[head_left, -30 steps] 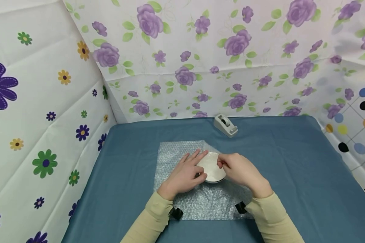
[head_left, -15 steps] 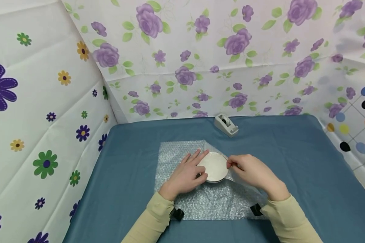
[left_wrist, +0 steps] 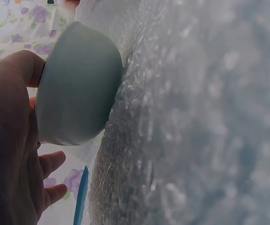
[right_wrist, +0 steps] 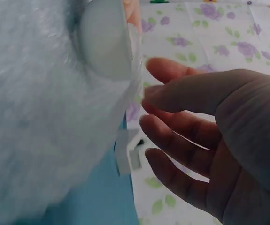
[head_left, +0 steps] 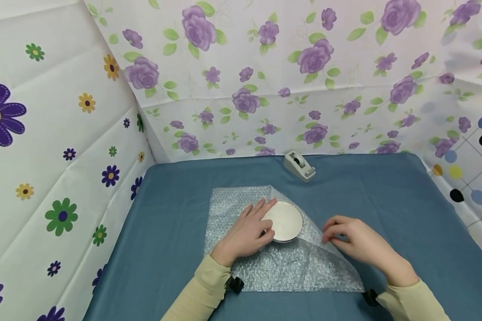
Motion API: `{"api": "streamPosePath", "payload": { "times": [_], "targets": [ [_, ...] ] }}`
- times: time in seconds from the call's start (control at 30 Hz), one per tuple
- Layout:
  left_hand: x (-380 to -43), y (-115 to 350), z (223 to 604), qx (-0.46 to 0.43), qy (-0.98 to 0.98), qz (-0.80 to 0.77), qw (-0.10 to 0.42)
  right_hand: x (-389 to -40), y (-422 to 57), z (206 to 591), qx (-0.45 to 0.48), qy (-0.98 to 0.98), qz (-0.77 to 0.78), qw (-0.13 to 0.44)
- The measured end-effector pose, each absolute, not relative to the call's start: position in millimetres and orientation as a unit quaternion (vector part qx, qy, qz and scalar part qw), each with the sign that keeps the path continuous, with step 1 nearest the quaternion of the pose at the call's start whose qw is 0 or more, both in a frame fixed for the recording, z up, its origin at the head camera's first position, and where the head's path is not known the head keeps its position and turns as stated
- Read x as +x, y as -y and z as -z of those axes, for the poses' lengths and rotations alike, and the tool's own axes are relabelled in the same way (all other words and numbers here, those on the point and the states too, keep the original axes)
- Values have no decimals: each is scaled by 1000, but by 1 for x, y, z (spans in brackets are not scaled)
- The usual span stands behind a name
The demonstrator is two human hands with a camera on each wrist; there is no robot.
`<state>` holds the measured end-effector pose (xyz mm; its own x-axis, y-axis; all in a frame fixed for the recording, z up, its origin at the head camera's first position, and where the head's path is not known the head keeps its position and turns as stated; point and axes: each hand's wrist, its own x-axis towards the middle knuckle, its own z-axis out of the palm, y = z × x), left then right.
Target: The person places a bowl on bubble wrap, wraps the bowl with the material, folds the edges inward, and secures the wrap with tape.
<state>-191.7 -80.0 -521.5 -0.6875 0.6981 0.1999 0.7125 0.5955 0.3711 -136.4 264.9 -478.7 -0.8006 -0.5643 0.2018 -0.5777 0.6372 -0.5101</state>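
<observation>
A pale round bowl (head_left: 287, 221), rim up, sits on a sheet of bubble wrap (head_left: 221, 200). In the left wrist view the side of the bowl (left_wrist: 81, 84) shows smooth and pale green. My left hand (head_left: 247, 229) rests over the bowl's left rim, thumb and index finger bent at the rim, the other fingers stretched out beyond it. Off the wrap's right edge hovers my right hand (head_left: 357, 238), fingers loosely bent and holding nothing. The right wrist view shows a gap between its fingertips (right_wrist: 156, 93) and the bubble wrap.
Toward the back of the blue cloth-covered table (head_left: 176, 214) stands a white tape dispenser (head_left: 299, 166). Flowered sheets (head_left: 225, 44) hang behind the table and along its left side.
My right hand has drawn away from the bowl to the right and toward me, letting go of the bubble wrap's edge, which lies lower now. The left hand stays at the bowl.
</observation>
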Motion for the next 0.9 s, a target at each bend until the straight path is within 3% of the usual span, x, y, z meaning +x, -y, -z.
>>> {"api": "streamPosePath", "payload": {
  "times": [0.17, 0.4, 0.9],
  "targets": [
    [-191, 79, 524, -393, 893, 220, 14, -117, -291, 494, 341, 885, -317, 13],
    [-192, 80, 523, -390, 894, 221, 13, -99, -315, 511, 351, 868, -348, -44],
    [-191, 82, 522, -389, 892, 230, 11, -91, -318, 513, 324, 894, -301, -74]
  ]
}}
